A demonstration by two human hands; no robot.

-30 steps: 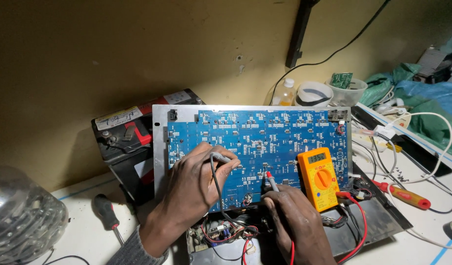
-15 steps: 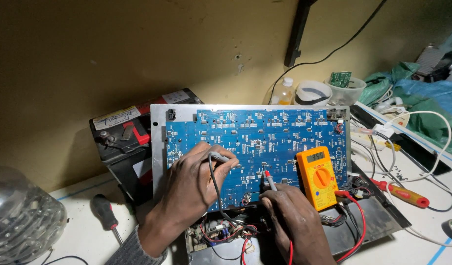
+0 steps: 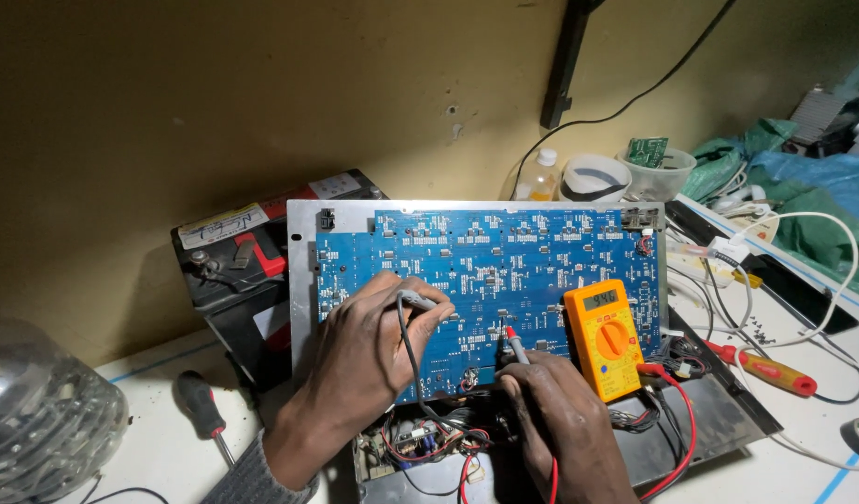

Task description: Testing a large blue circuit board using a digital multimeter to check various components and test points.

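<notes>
A large blue circuit board (image 3: 504, 261) on a metal frame stands tilted up in front of me. My left hand (image 3: 369, 350) pinches a grey probe (image 3: 415, 301) with a black lead against the board's left-middle. My right hand (image 3: 560, 415) holds a red-tipped probe (image 3: 515, 343) touching the board near its lower middle. An orange multimeter (image 3: 605, 338) with a lit display leans on the board just right of my right hand. Red and black leads run from it down past my wrist.
A black battery with red terminal cover (image 3: 233, 266) sits left of the board. A black-handled screwdriver (image 3: 203, 411) lies at lower left, a red-handled one (image 3: 765, 366) at right. Bottle, tape roll, bowl and cables crowd the back right. A clear dome (image 3: 37, 429) stands far left.
The view has shifted slightly. My right hand's red probe has crept a little along the board. My left hand holds its probe in the same place.
</notes>
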